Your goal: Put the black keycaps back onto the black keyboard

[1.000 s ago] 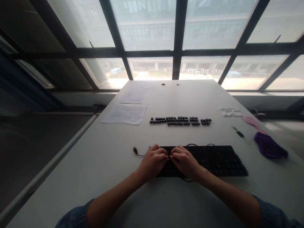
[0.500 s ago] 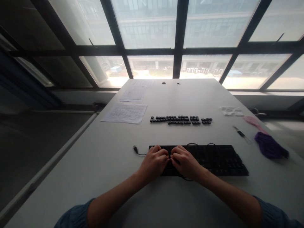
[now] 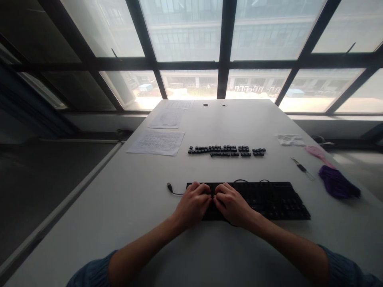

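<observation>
A black keyboard [image 3: 273, 201] lies flat on the white table, its left part under my hands. My left hand [image 3: 196, 201] rests over the left end with its fingers curled and pressed together. Close beside it, my right hand [image 3: 230, 202] is closed as well, fingertips bent down to the keys. Whatever the fingertips pinch, if anything, is hidden. From the keyboard's left side a cable runs out to a USB plug [image 3: 169, 187]. Beyond the keyboard, loose black keycaps [image 3: 224, 150] stand in rows on the table.
Printed paper sheets [image 3: 158, 143] lie at the left. On the right are a white cloth [image 3: 290, 140], a thin dark-handled tool with wire ends [image 3: 302, 168], a pink item [image 3: 319, 154] and a purple cloth-like bundle [image 3: 338, 183]. Windows stand past the table's far edge.
Both hands stay at the same part of the keyboard, with only a slight shift of the fingers. The whole view has moved a little.
</observation>
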Action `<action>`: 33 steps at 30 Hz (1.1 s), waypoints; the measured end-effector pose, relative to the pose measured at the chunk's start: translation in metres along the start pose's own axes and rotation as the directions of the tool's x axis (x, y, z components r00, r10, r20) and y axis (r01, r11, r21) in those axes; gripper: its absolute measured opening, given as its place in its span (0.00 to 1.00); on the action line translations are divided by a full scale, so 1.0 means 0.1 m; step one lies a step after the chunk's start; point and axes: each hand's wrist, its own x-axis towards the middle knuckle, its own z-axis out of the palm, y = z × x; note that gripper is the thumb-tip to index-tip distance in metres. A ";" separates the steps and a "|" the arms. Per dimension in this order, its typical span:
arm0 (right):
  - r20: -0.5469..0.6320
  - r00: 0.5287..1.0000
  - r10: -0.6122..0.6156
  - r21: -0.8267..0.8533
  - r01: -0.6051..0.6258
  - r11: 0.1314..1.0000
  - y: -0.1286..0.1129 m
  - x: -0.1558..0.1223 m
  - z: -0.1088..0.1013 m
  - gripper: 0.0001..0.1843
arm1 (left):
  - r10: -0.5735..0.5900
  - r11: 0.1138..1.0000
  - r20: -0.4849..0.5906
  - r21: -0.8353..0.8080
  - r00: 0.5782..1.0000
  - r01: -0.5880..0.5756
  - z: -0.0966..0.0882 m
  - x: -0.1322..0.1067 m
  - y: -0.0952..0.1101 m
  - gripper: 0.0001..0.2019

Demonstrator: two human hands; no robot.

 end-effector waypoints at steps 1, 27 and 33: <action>-0.001 1.000 0.007 0.008 -0.007 1.000 0.03 0.03 -0.04 0.10 | -0.015 1.000 -0.011 -0.025 1.000 0.015 -0.02 0.05 -0.04 0.09; -0.025 0.992 0.122 -0.342 -0.123 0.932 1.05 1.37 -0.20 0.07 | -0.264 0.952 -0.158 0.114 0.952 0.283 0.16 1.43 -0.79 0.06; -0.136 0.988 0.073 0.048 -0.067 0.997 0.66 0.60 -0.32 0.03 | -0.143 0.974 -0.037 -0.184 0.989 0.134 -0.05 0.74 -0.37 0.04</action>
